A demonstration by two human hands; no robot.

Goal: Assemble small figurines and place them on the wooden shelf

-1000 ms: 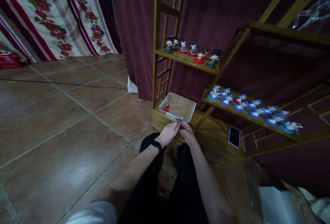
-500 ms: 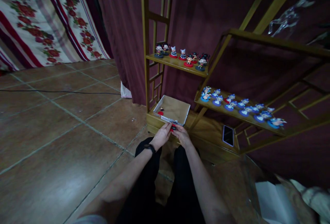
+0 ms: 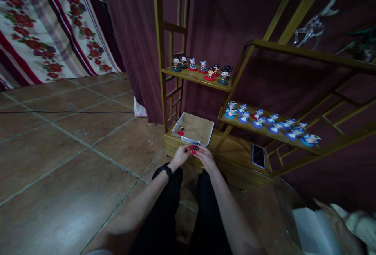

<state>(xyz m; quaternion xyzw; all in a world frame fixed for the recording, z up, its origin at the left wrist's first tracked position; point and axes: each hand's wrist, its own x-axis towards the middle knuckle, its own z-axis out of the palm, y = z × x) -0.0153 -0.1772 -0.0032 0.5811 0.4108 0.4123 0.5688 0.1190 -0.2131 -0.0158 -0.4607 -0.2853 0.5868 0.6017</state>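
A small figurine (image 3: pixel 194 149) with a dark head and a red base is pinched between my two hands, just in front of the box. My left hand (image 3: pixel 181 156), with a dark watch on its wrist, closes on the figurine's left side. From the right, the fingers of my right hand (image 3: pixel 206 158) grip the same piece. Beyond them a shallow cardboard box (image 3: pixel 199 127) rests on the low shelf of the stand. In its left corner lie a red disc (image 3: pixel 180 133) and a small dark-haired piece (image 3: pixel 182 128).
Red- and black-based figurines (image 3: pixel 210 74) stand on the upper left shelf. Several blue and purple figurines (image 3: pixel 259 122) line the right shelf. A phone (image 3: pixel 258 156) lies on the bottom board. Above right is a clear deer ornament (image 3: pixel 313 31). At lower right sits a white box (image 3: pixel 314 229).
The figurine has turned in my fingers, so its red base and dark head show more plainly. My head view has shifted slightly. Both hands keep hold of it.
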